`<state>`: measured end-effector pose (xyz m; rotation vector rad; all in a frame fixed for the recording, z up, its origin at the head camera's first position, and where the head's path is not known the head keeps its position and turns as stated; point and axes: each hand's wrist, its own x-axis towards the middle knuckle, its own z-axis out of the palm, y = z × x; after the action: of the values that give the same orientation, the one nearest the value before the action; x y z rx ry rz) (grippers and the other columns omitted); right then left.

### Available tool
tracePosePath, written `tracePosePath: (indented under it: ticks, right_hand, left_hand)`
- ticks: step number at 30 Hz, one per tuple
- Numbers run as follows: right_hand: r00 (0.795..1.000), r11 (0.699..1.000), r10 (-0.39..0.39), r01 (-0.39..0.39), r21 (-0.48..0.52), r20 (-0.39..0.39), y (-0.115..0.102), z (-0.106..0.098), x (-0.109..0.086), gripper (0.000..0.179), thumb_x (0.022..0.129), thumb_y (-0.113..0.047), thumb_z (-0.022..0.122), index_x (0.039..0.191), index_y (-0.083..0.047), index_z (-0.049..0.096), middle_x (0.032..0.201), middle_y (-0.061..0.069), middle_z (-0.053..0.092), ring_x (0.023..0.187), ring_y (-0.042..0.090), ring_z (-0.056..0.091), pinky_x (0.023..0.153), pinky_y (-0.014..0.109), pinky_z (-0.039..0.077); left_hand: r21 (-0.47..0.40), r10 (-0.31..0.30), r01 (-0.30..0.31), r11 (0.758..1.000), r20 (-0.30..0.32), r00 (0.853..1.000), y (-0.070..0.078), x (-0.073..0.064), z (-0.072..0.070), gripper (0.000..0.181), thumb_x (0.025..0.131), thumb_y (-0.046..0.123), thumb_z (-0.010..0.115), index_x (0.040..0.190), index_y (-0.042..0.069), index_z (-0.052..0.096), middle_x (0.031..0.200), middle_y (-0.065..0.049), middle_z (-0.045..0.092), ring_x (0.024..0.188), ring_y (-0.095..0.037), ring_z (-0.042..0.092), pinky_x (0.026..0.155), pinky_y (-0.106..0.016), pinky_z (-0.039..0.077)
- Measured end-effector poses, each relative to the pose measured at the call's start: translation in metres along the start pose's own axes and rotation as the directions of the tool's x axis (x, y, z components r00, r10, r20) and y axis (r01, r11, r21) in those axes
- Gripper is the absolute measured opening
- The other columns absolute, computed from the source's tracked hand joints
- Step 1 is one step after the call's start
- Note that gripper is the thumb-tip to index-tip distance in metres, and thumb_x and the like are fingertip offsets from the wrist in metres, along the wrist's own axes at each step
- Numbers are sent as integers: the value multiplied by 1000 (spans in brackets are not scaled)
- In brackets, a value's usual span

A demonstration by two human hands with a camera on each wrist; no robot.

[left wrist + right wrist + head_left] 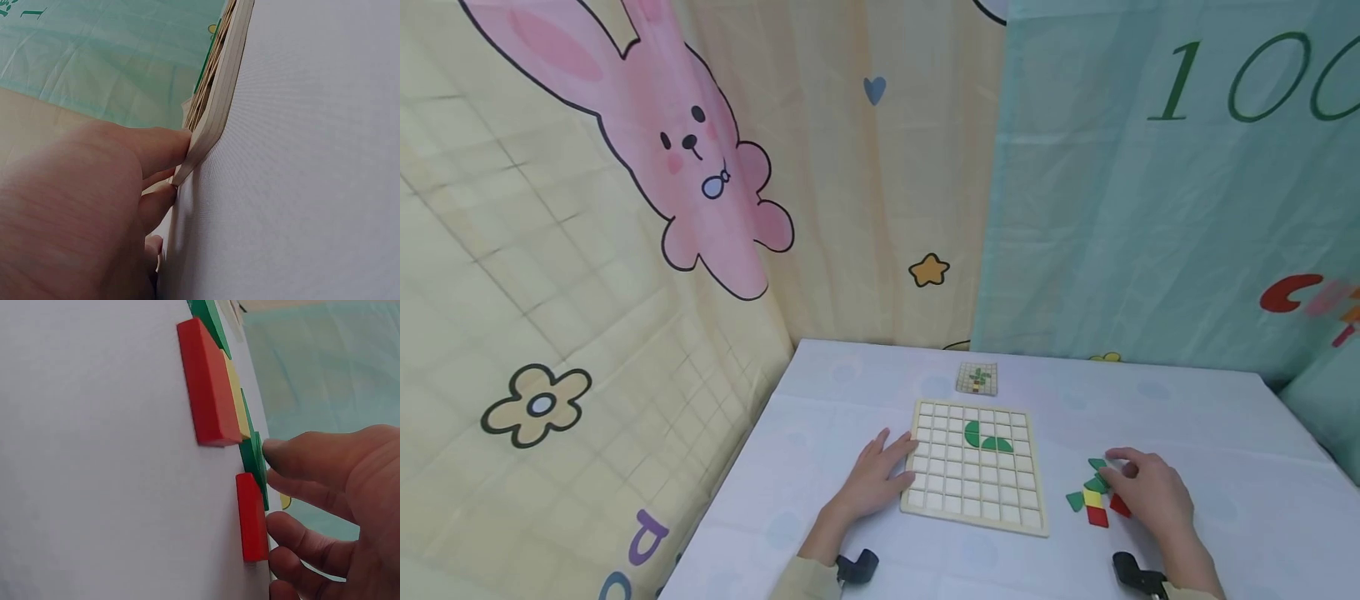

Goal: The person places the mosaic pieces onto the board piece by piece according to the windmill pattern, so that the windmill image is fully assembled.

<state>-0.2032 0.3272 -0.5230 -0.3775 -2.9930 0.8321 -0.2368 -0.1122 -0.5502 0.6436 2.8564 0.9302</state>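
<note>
My left hand rests at the left edge of a pale wooden grid board, fingers spread. In the left wrist view, its thumb touches the board's edge near a corner. Green rounded tiles lie in the grid's upper part. Over loose tiles right of the board, my right hand has its thumb and fingers bent loosely. In the right wrist view, the thumb tip is right at a green tile. A red tile lies below it, close to the fingers.
A small patterned card lies behind the board. Near the right hand are a yellow tile, another red tile and a green tile. The white-covered table backs onto printed curtains.
</note>
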Motion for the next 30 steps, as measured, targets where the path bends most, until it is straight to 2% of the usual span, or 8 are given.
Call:
tracePosePath:
  ticks: [3, 13, 17, 24, 30]
  right_hand:
    - [1000, 1000, -1, 1, -4, 3, -4, 2, 1, 48, 91, -31, 74, 128, -2, 65, 86, 10, 60, 74, 25, 49, 54, 32, 43]
    - [1000, 1000, 11, -11, -5, -12, -13, 8, 7, 45, 91, -29, 76, 127, -5, 67, 81, 9, 56, 69, 25, 48, 52, 31, 43]
    - [1000, 1000, 15, -15, 7, -17, -12, 9, 8, 43, 91, -27, 75, 126, -3, 67, 83, 9, 59, 72, 25, 49, 53, 30, 45]
    - [1000, 999, 5, -5, 43, 14, -3, 5, 3, 39, 94, -21, 70, 128, -1, 65, 96, 14, 62, 81, 27, 51, 56, 29, 48]
    - [1000, 999, 8, -8, 53, -1, 2, 4, 3, 35, 94, -20, 71, 122, 0, 67, 92, 11, 62, 80, 26, 51, 57, 30, 45]
  left_hand:
    - [1, -4, 4, 1000, -2, 1000, 0, -1, -1, 54, 101, 37, 56, 152, 22, 46, 161, 4, 36, 154, -28, 10, 123, -50, 8]
    - [-4, -11, 11, 1000, -15, 1000, 0, -2, -4, 55, 102, 38, 55, 153, 23, 46, 161, 5, 35, 154, -28, 9, 123, -51, 8]
    - [-8, -6, 6, 1000, -18, 1000, -1, -2, -3, 54, 101, 38, 56, 152, 23, 46, 161, 5, 35, 154, -28, 10, 123, -52, 9]
    - [-4, 7, -7, 1000, -15, 1000, -1, -1, 1, 54, 101, 38, 56, 152, 23, 47, 160, 5, 36, 154, -29, 11, 122, -54, 11]
    - [-4, 19, -19, 1000, -17, 1000, -1, -3, 1, 54, 101, 36, 56, 152, 21, 47, 161, 5, 36, 154, -29, 11, 122, -54, 12]
